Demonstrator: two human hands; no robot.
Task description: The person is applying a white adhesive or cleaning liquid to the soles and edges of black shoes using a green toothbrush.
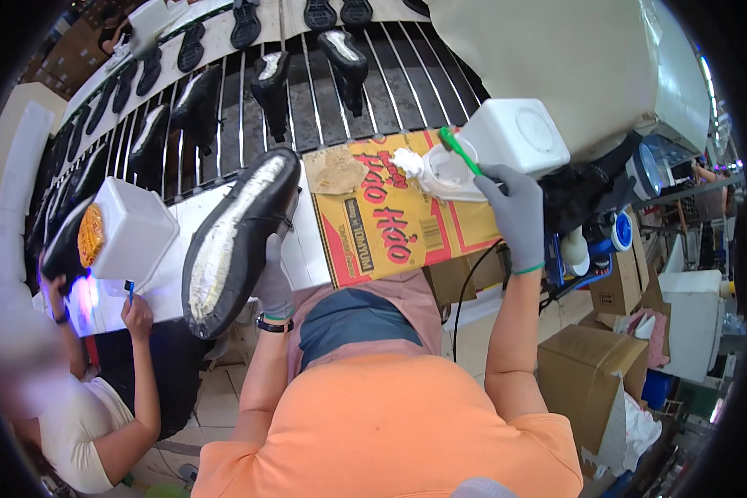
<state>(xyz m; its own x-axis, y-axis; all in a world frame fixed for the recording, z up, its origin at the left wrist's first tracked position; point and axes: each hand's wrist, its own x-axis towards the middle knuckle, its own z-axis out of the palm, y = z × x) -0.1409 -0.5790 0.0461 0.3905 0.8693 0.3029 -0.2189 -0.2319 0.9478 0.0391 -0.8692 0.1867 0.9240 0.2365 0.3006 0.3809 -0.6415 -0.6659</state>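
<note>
My left hand [273, 280], in a grey glove, grips a black shoe upper [197, 278]. Its underside is turned up and shows a long whitish strip along the middle. In my gloved right hand [519, 217] is a green toothbrush [459, 149]. The brush head hangs over a small white dish [461, 189], with a white crumpled wad [407, 162] beside it. Beneath the dish lies a yellow and red flattened carton [390, 224] on the bench.
Black shoe uppers [270, 91] rest on a metal roller rack [390, 70], with soles [245, 23] on the white ledge beyond. White square containers [515, 137] [133, 228] stand at both sides. At left, a co-worker's hand [137, 315] holds a blue brush. Cardboard boxes [589, 365] are at right.
</note>
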